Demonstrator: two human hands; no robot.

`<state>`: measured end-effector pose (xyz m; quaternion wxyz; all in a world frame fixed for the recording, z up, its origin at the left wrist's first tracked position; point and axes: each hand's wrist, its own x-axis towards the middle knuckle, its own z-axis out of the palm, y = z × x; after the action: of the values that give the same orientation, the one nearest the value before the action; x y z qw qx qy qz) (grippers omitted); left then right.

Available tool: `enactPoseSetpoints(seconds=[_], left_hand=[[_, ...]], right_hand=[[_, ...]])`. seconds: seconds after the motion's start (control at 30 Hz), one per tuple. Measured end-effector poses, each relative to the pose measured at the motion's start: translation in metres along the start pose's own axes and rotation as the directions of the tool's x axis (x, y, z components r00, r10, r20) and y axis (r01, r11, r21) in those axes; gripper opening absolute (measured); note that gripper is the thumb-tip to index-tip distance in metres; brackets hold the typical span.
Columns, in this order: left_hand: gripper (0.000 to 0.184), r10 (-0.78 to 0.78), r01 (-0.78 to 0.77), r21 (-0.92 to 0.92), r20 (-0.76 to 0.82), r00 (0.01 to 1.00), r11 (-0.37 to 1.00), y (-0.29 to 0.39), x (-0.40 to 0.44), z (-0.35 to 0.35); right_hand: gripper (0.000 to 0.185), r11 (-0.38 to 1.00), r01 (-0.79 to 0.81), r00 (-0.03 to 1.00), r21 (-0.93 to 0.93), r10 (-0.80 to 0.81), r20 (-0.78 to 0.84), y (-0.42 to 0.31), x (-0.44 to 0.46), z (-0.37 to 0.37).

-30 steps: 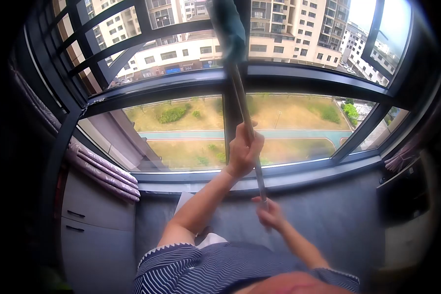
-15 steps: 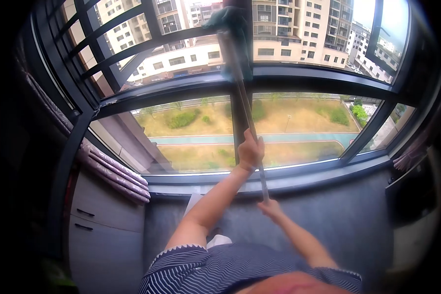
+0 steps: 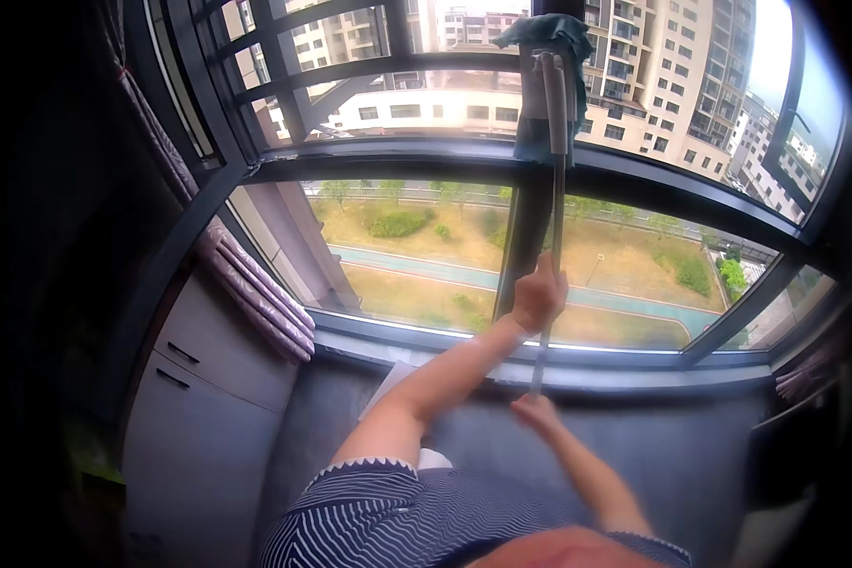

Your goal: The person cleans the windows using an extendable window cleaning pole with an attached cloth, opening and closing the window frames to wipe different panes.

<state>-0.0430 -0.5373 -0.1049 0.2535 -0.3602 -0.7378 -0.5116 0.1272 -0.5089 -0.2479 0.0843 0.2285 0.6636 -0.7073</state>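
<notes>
A long-handled mop (image 3: 558, 204) reaches up in front of the window, with a dark green cloth (image 3: 570, 43) draped over its head. The cloth lies against the dark vertical window post, hanging down both sides of the mop head. My left hand (image 3: 540, 295) is closed around the middle of the pole, level with the lower panes. Lower down, my right hand (image 3: 534, 414) grips the pole near its bottom end, its fingers partly hidden.
Dark window frames (image 3: 426, 151) surround large panes. An opened window sash with bars stands at the left. Beside it hang a patterned curtain (image 3: 256, 293) and a grey cabinet (image 3: 208, 407). A ledge (image 3: 634, 377) runs below the panes. Buildings and grass show outside.
The view has turned, so the window and mop sit farther right. The pole has become more upright. Both hands keep their hold, and the cloth stays at the window post.
</notes>
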Motion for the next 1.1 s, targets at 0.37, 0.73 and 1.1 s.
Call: enactPoseSetpoints(seconds=[0.37, 0.73, 1.1], left_hand=[[0.036, 0.089, -0.075, 0.153, -0.084, 0.992, 0.985, 0.068, 0.146, -0.030], [0.064, 0.161, -0.166, 0.010, 0.197, 0.967, 0.986, 0.076, 0.169, -0.059], [0.022, 0.279, -0.223, 0.343, -0.124, 0.952, 0.912, -0.127, 0.191, -0.183]], right_hand=[[0.030, 0.763, 0.640, 0.755, 0.091, -0.602, -0.262, -0.083, 0.019, -0.012], [0.042, 0.621, 0.783, 0.545, -0.035, -0.712, -0.443, -0.127, 0.057, -0.009], [0.058, 0.439, 0.883, 0.358, -0.167, -0.860, -0.364, -0.439, 0.045, -0.038]])
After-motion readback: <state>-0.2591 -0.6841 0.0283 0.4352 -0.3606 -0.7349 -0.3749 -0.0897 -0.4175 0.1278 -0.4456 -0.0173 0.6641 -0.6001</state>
